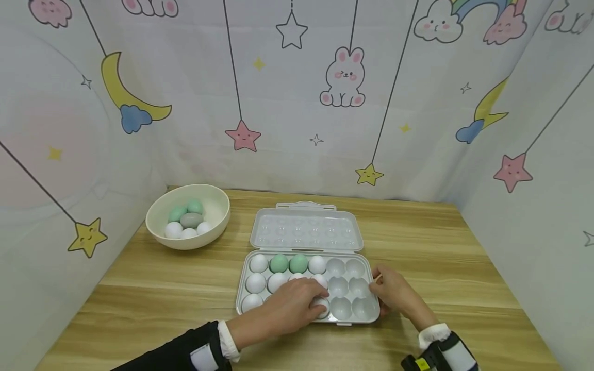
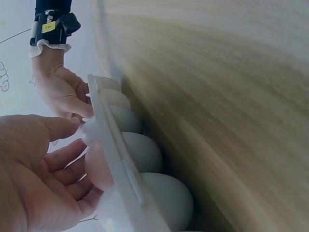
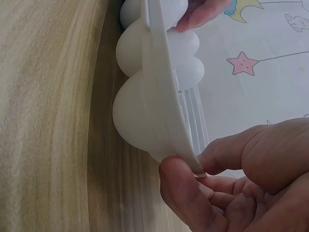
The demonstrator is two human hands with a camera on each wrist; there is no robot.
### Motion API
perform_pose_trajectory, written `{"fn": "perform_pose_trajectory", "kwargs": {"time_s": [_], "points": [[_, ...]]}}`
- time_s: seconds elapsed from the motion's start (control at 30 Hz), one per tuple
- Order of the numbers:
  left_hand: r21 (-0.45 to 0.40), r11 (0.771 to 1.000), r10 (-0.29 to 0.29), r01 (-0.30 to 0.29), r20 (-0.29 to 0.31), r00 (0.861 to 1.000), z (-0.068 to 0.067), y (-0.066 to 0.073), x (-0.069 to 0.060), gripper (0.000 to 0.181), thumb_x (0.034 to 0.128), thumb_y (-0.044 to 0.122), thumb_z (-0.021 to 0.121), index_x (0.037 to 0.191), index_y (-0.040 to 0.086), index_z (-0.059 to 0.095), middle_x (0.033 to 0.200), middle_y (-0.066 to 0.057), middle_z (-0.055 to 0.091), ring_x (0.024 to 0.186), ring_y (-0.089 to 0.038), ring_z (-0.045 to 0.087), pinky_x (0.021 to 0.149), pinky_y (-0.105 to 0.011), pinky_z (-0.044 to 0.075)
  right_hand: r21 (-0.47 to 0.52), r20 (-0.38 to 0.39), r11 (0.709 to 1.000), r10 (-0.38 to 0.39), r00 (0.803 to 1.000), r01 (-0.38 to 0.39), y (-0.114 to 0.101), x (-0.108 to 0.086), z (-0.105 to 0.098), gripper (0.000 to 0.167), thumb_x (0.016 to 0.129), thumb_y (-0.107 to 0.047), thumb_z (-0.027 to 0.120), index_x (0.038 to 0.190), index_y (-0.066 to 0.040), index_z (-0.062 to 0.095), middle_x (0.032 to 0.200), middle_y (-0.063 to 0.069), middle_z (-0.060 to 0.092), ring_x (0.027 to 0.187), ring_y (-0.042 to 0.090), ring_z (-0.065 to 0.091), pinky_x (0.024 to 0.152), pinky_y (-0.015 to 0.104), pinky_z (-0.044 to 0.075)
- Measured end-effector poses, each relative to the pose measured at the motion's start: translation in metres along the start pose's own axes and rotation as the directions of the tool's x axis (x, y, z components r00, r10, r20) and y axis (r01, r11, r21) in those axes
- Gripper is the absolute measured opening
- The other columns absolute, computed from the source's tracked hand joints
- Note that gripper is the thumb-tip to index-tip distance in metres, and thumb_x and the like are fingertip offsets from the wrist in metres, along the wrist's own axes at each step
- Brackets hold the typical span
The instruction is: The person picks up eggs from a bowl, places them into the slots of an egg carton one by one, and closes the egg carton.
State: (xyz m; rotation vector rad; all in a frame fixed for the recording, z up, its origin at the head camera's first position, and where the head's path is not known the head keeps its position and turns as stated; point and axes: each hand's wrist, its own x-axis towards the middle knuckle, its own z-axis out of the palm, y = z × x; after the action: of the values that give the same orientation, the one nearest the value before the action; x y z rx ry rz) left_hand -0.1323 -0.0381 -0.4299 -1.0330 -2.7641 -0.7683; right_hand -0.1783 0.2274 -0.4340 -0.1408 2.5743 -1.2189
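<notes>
An open plastic egg carton (image 1: 242,282) holds white eggs and two green eggs (image 1: 279,263) in its back row; bare cups show in its two right columns. Over its front row, my left hand (image 1: 290,309) pinches a white egg (image 1: 322,307) between thumb and fingers, the egg at the fourth column. The left wrist view shows that egg (image 2: 89,131) beside the fingertips and a pinkish egg (image 2: 98,166) below them. My right hand (image 1: 396,293) grips the carton's right edge, thumb and a finger on the rim (image 3: 166,96) in the right wrist view. The left hand hides some front eggs.
A cream bowl (image 1: 218,226) with green, white and grey eggs stands at the back left of the wooden table (image 1: 431,247). Behind the carton lies its opened lid (image 1: 306,242). Printed cloth walls (image 1: 297,93) stand behind and at both sides.
</notes>
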Motion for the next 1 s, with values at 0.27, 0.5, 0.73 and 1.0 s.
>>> {"fn": "perform_pose_trajectory", "kwargs": {"time_s": [0.27, 0.5, 0.73, 1.0], "points": [[0.022, 0.999, 0.033, -0.032, -0.047, 0.998, -0.017, 0.004, -0.001, 0.019, 0.0944, 0.018, 0.075, 0.112, 0.009, 0.077, 0.105, 0.001, 0.076, 0.099, -0.011, 0.069, 0.088, -0.036, 0.056, 0.006, 0.002, 1.000, 0.002, 1.000, -0.002, 0.000, 0.000, -0.001, 0.015, 0.092, 0.007, 0.060, 0.105, 0.006, 0.054, 0.076, 0.012, 0.057, 0.047, 0.021, 0.058, 0.041, 0.038, 0.054], [0.032, 0.998, 0.049, -0.049, -0.008, 0.999, -0.042, -0.002, -0.008, 0.030, 0.0977, 0.025, 0.074, 0.124, 0.011, 0.072, 0.119, 0.001, 0.071, 0.111, -0.016, 0.065, 0.095, -0.036, 0.054, 0.023, 0.001, 1.000, -0.002, 1.000, 0.002, 0.000, 0.000, 0.000, 0.015, 0.090, 0.008, 0.059, 0.104, 0.005, 0.053, 0.076, 0.012, 0.057, 0.047, 0.021, 0.058, 0.041, 0.038, 0.054], [0.104, 0.990, 0.090, -0.090, 0.002, 0.996, -0.076, -0.010, -0.017, 0.045, 0.0998, 0.032, 0.071, 0.138, 0.008, 0.064, 0.137, -0.006, 0.065, 0.130, -0.026, 0.057, 0.111, -0.047, 0.043, 0.025, 0.000, 1.000, 0.006, 1.000, -0.006, 0.000, -0.001, 0.001, 0.015, 0.091, 0.007, 0.060, 0.105, 0.006, 0.054, 0.076, 0.012, 0.057, 0.049, 0.022, 0.059, 0.041, 0.037, 0.054], [0.239, 0.967, 0.094, -0.088, -0.016, 0.995, -0.128, -0.009, -0.033, 0.060, 0.1022, 0.042, 0.064, 0.151, 0.011, 0.052, 0.154, -0.013, 0.050, 0.145, -0.036, 0.042, 0.120, -0.059, 0.027, 0.027, -0.001, 1.000, 0.007, 1.000, -0.007, 0.000, -0.001, 0.001, 0.015, 0.091, 0.007, 0.060, 0.105, 0.005, 0.054, 0.078, 0.012, 0.056, 0.052, 0.022, 0.059, 0.041, 0.037, 0.054]]}}
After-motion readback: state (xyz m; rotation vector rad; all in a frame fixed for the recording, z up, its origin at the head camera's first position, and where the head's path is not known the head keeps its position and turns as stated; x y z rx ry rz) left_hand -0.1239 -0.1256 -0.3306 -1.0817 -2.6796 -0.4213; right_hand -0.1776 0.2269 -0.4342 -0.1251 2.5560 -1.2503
